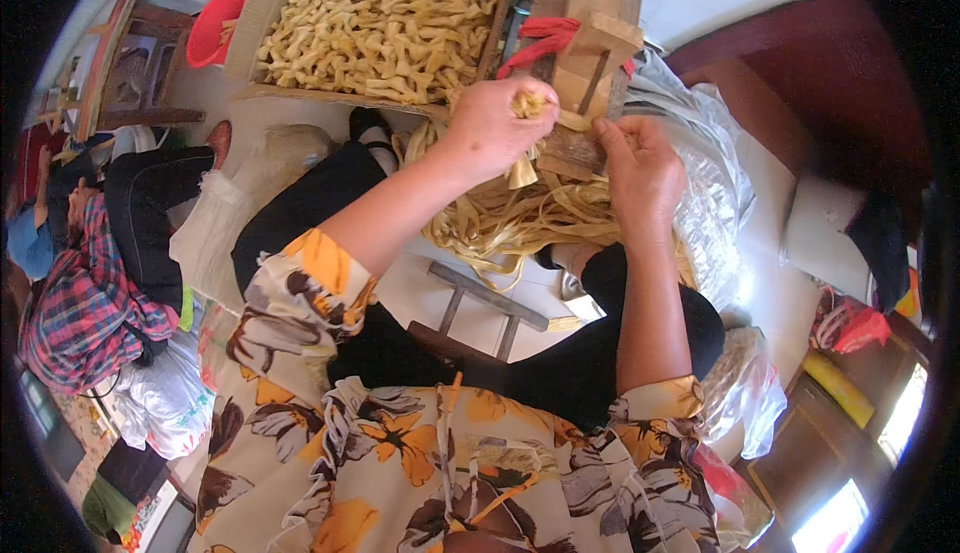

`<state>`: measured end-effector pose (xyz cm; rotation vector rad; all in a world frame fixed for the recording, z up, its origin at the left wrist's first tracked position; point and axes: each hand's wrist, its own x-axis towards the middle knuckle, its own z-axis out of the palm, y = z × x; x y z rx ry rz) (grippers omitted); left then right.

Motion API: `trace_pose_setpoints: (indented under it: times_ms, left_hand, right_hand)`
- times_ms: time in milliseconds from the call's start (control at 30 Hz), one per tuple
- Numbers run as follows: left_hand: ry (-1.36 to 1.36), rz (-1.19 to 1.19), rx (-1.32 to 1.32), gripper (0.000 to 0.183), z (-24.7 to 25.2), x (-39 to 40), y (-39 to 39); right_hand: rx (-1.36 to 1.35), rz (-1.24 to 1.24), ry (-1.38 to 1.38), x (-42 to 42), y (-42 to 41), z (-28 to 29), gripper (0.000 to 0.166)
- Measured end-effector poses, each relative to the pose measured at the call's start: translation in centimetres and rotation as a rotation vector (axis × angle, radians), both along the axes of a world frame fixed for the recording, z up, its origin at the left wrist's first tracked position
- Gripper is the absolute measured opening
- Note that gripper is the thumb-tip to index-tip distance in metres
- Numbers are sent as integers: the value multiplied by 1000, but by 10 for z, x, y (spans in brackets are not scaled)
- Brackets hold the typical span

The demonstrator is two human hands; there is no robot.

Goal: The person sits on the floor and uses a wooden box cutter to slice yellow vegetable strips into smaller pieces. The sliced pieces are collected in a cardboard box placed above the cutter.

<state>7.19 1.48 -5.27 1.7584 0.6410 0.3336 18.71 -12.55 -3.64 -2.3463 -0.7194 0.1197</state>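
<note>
My left hand (501, 127) is closed around a bunched piece of pale yellow strip material (529, 105), whose end hangs below the fist. A short flat band (574, 121) of the same stuff stretches from that fist to my right hand (643, 167), where thumb and fingers pinch its end. Both hands are over the near end of a wooden stand (592, 50) with a red cloth strip (544, 39) tied around it. Under them lies a heap of long, loose yellow strips (525, 212). The material's exact kind cannot be told.
Beyond my left hand stands a cardboard box (247, 28) full of short knotted yellow pieces (382, 28). A red tub (214, 28) is beside it. Clear plastic sheeting (712, 200) lies at right. Between my legs is a wooden stool (487, 294). Another person (97, 283) sits at left.
</note>
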Motion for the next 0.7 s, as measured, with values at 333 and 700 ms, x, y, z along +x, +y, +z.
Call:
trace_pose_setpoints:
  times_ms: [333,700]
  left_hand:
    - [97,499,490,25,56,-27,88]
    - [203,-215,-621,18,49,-44,-18]
  right_hand:
    - [920,356,138,-38,-7,69,16]
    - [342,781,-126,-57,-5,42,13]
